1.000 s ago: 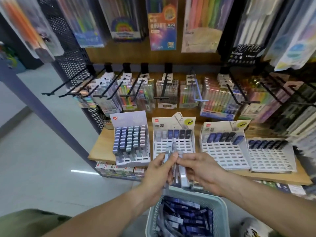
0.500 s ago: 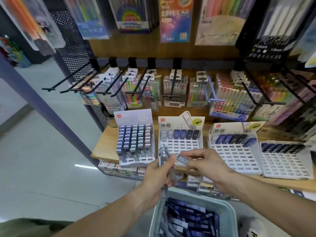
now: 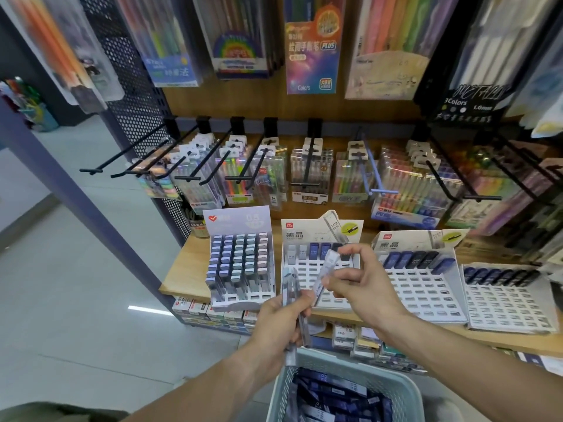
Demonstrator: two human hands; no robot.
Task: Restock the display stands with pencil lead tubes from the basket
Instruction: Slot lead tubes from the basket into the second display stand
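Four display stands sit in a row on the wooden shelf (image 3: 179, 278): the leftmost stand (image 3: 240, 263), then the second stand (image 3: 307, 269), the third stand (image 3: 420, 287) and the rightmost stand (image 3: 508, 303). Behind and above them, pen packs (image 3: 307, 175) hang on hooks (image 3: 210, 159). In front of the second stand the left hand (image 3: 281, 324) holds a bunch of tubes (image 3: 294, 300), with the right hand (image 3: 362, 284) just beside it, pinching a single tube (image 3: 326, 269). Below both hands sits the basket (image 3: 405, 388), with lead tubes (image 3: 332, 397) lying inside. Boxes (image 3: 207, 312) are stacked under the shelf.
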